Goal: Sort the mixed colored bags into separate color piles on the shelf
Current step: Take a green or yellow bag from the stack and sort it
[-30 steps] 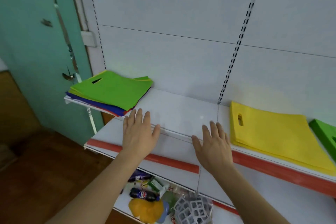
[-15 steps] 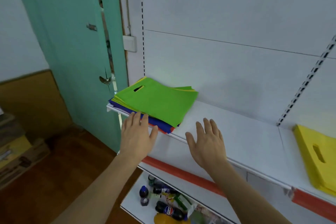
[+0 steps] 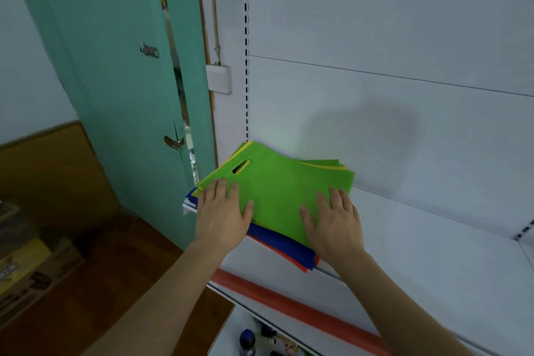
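Note:
A mixed stack of flat bags lies at the left end of the white shelf [image 3: 433, 240]. A green bag [image 3: 277, 188] with a cut-out handle is on top; yellow edges [image 3: 326, 165], a blue bag [image 3: 277, 241] and an orange-red bag [image 3: 289, 257] show beneath it. My left hand [image 3: 224, 214] rests flat on the green bag's near left corner. Over the bag's right side, my right hand [image 3: 332, 225] lies with fingers straight. Neither hand grips anything.
A teal door [image 3: 115, 81] and a wall switch [image 3: 218, 78] stand left of the shelf. An orange-red price strip [image 3: 289, 300] runs along the shelf front. Bottles [image 3: 247, 342] sit on the lower shelf. Cardboard boxes [image 3: 26, 266] lie on the wooden floor at the left.
My view has swung left, so the yellow and green piles at the right have left the frame. Both hands moved from the bare shelf onto the mixed stack.

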A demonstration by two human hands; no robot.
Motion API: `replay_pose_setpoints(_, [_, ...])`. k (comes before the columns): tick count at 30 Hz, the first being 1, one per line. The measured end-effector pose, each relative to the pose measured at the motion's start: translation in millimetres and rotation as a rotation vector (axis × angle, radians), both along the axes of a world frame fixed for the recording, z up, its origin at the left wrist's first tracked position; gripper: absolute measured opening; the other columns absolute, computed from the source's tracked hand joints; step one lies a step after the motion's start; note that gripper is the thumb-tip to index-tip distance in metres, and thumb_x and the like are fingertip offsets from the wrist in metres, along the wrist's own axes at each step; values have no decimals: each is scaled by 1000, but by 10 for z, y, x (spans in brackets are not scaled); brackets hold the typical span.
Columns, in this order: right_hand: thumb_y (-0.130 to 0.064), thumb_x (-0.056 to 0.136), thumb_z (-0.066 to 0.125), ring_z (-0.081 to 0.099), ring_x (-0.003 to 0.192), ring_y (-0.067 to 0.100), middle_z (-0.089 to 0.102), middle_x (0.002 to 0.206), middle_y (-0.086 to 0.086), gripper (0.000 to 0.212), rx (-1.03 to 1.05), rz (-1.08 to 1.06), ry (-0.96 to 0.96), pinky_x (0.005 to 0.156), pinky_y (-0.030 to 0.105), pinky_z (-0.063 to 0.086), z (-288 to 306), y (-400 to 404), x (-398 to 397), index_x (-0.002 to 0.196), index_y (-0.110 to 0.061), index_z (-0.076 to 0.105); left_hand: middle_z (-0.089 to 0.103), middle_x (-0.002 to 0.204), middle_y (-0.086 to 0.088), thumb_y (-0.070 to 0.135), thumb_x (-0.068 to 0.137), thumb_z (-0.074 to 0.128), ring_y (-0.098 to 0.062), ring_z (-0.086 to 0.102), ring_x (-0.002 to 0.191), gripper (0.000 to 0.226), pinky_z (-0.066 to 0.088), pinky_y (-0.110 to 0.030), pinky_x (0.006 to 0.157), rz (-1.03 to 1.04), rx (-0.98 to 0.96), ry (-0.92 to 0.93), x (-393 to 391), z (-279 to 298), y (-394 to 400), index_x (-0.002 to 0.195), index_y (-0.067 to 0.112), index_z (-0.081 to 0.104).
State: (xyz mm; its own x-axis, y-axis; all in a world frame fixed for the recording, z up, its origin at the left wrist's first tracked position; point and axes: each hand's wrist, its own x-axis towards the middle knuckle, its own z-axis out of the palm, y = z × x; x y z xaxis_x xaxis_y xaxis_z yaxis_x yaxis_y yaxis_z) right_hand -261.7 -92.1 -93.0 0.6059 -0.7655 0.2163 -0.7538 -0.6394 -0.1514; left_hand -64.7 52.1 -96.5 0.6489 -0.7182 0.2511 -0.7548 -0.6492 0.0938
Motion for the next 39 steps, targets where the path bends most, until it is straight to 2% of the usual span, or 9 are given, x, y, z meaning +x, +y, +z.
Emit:
replay_pose_setpoints(6, [-75, 98, 24, 23, 156, 34, 32, 166, 10, 78, 48, -102, 136, 124, 55, 25, -108, -4, 132, 154, -24, 43, 31, 167, -16, 69, 102, 27, -35, 21, 157, 78, 17, -55, 129, -119, 62, -54, 404, -105, -196, 158, 17, 40])
replay_pose_setpoints(13, [-67, 102, 29, 19, 157, 33, 28, 170, 8, 69, 117, -246, 135, 126, 52, 26, -172, 193, 148, 159, -29, 39, 32, 168, -19, 74, 99, 7, -35, 19, 158, 93, 8, -58, 128, -256, 128, -143, 559, -203, -224, 158, 10, 40])
replay_pose_setpoints(16, [-65, 101, 35, 30, 147, 39, 34, 160, 17, 62, 141, -418, 74, 117, 51, 36, -160, 301, 128, 148, -27, 49, 44, 161, -18, 66, 102, 10, -36, 29, 153, 83, 12, -58, 126, -305, 146, -171, 491, -191, -220, 151, 12, 51])
replay_pose_setpoints(21, [-60, 97, 51, 54, 115, 38, 60, 120, 14, 56, 215, -570, -33, 93, 47, 50, -29, 310, 52, 128, -13, 55, 58, 147, -9, 53, 108, 23, -32, 41, 143, 60, 24, -54, 122, -421, 89, -139, 402, -230, -242, 141, 18, 58])
replay_pose_setpoints(23, [-35, 98, 59, 57, 112, 40, 62, 121, 17, 49, 188, -548, -168, 89, 46, 50, -3, 286, 23, 139, -11, 49, 59, 146, -5, 55, 107, 26, -31, 42, 141, 58, 27, -53, 121, -433, 38, -122, 399, -235, -242, 142, 20, 56])
replay_pose_setpoints(26, [-8, 95, 52, 62, 114, 43, 61, 132, 21, 62, 160, -563, -297, 89, 48, 50, 50, 202, -19, 155, -9, 36, 47, 158, -15, 67, 100, 28, -37, 32, 150, 74, 23, -56, 125, -379, 7, -92, 444, -169, -252, 152, 18, 47])
replay_pose_setpoints(29, [-7, 96, 51, 61, 104, 42, 63, 118, 19, 43, 152, -576, -349, 85, 46, 50, 29, 95, -76, 138, -5, 55, 29, 166, -26, 73, 97, 20, -42, 16, 157, 88, 12, -59, 127, -274, 44, -98, 545, -116, -244, 159, 12, 36])
replay_pose_setpoints(31, [-7, 96, 50, 59, 94, 40, 63, 106, 17, 28, 166, -587, -357, 77, 43, 46, 12, 65, -95, 120, -4, 63, 29, 166, -27, 75, 97, 16, -42, 16, 157, 93, 13, -60, 126, -249, 97, -111, 564, -140, -227, 159, 8, 35])
replay_pose_setpoints(39, [-9, 92, 53, 53, 80, 35, 64, 91, 14, 23, 237, -600, -401, 70, 42, 46, -39, 18, -67, 115, -7, 55, 52, 154, -17, 65, 102, 25, -40, 29, 152, 76, 12, -61, 125, -325, 112, -170, 523, -157, -264, 154, 13, 43])
